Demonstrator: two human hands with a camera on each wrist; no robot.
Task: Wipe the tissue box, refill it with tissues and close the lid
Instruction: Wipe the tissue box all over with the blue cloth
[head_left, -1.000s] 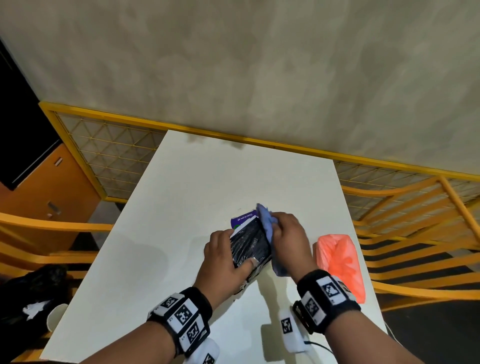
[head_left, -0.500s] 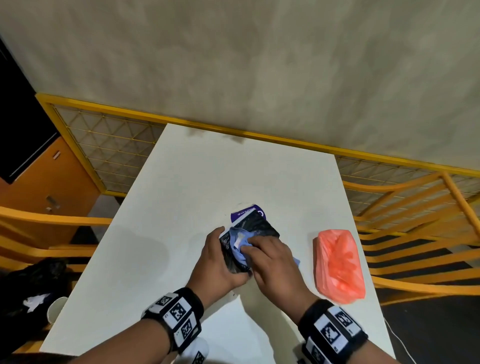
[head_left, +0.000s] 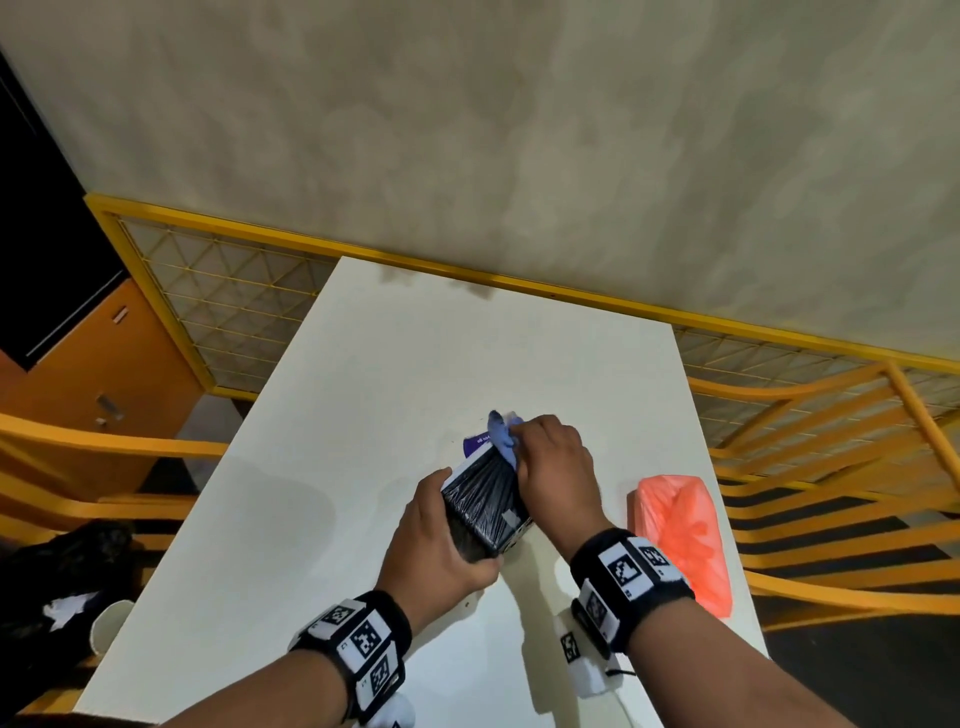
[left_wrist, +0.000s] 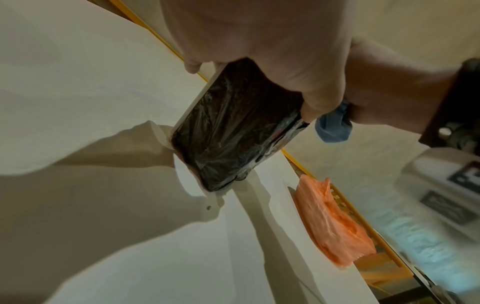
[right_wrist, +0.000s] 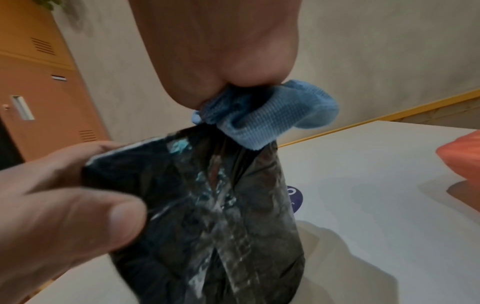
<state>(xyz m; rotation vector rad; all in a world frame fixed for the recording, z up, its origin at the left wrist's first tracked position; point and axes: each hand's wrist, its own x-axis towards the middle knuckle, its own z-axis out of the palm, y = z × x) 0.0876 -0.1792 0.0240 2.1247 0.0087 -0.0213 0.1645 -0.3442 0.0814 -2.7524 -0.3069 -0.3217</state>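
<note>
The tissue box (head_left: 485, 499) is black with a glossy wrapped face and a purple flap (head_left: 478, 443) at its far end; it is tilted up off the white table (head_left: 395, 364). My left hand (head_left: 441, 545) grips its near end, thumb on one side and fingers on the other. My right hand (head_left: 553, 467) holds a bunched blue cloth (head_left: 501, 434) against the box's far top edge. The wrist views show the box (left_wrist: 233, 127) (right_wrist: 207, 205), the cloth (left_wrist: 333, 127) (right_wrist: 272, 115) and my left thumb (right_wrist: 78, 222). An orange tissue pack (head_left: 685, 540) (left_wrist: 332, 228) lies to the right.
The table's far edge meets a yellow-framed mesh partition (head_left: 218, 291) and a beige wall. Orange wooden chairs (head_left: 831, 467) stand to the right and left. A dark bag (head_left: 57, 582) sits low at the left. An orange cabinet (head_left: 93, 364) stands at the far left.
My right hand has swept the cloth from the near half of the box's face up to its far top edge. The box stands more tilted in my left hand.
</note>
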